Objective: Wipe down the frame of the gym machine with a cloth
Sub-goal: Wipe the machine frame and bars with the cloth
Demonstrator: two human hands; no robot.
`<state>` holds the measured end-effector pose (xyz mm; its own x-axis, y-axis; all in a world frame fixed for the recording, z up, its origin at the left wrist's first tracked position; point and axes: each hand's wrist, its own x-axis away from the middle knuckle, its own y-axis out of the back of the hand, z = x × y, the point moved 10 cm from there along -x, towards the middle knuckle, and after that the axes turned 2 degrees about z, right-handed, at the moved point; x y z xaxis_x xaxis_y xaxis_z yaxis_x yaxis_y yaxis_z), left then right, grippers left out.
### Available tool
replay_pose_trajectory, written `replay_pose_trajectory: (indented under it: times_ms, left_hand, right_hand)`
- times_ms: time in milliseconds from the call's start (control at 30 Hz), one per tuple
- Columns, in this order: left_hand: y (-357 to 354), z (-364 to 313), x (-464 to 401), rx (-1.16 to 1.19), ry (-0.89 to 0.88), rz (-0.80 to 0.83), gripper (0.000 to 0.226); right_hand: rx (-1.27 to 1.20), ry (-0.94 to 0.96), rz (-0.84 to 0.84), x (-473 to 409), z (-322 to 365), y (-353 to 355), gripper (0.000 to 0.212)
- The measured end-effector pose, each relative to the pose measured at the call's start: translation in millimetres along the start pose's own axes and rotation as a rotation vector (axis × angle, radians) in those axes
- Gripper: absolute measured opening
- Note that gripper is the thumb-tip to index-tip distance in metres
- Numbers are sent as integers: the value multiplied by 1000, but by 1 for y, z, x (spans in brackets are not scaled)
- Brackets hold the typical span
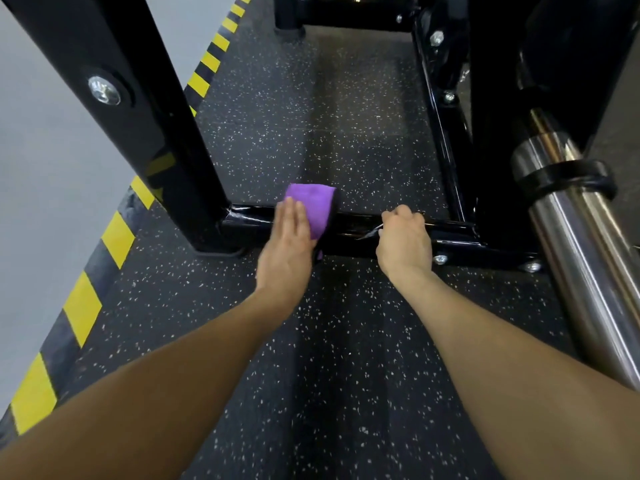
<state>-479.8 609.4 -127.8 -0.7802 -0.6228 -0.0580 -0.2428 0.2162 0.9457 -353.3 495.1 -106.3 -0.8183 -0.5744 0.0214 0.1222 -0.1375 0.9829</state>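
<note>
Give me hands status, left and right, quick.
Left hand: open, straight fingers pressing the purple cloth onto the black crossbar.
Right hand: fingers curled on the crossbar; whether it grips cannot be told.

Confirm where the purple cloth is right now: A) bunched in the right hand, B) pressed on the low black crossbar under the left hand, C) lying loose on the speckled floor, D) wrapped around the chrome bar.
B: the left hand lies flat on the purple cloth, pressing it onto the low black crossbar.
</note>
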Motion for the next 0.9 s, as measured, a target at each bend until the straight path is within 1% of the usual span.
replay_pose_trajectory:
  times_ms: [100,167,267,333,367,433,500,567,633,700,767,833,900]
  left_hand:
    - [-10,-38,-4,98,-87,59,68]
    - [-6,-46,-8,128,-116,58,76]
    - [-1,-44,-8,69,-228,65,81]
    - [-5,-47,-9,50,-308,87,79]
    - [-7,-51,-11,55,-317,96,78]
    - [-12,-68,-20,50,-322,102,73]
    - [-21,-93,-31,-10,-349,146,70]
    - [-27,-113,-40,-56,-353,185,68]
    - [-30,-121,-48,-39,-322,219,63]
    - [-25,-120,-49,-31,-331,220,54]
    - [-12,-108,-39,-53,-388,153,47]
    - [-5,-89,-20,-65,-471,119,51]
    - [-4,-69,-2,-100,-510,147,56]
  right_hand:
    - [-9,0,16,-2,-2,0,22]
    - [-48,-13,34,-4,-5,0,23]
    - [-152,-50,96,-8,-9,-2,28]
    - [-297,-146,101,-6,-23,-1,37]
    - [-355,-201,78,-3,-32,0,43]
    - [-396,-284,16,7,-48,4,48]
    - [-402,-348,-27,13,-61,5,47]
    - [-419,-382,-49,14,-66,3,40]
    - [-421,-385,-50,13,-66,2,34]
    - [-411,-386,-31,14,-65,-2,35]
    - [-401,-378,0,15,-63,-6,45]
    - [-401,-378,13,16,-63,-7,56]
    - [-402,-366,-5,14,-62,-4,53]
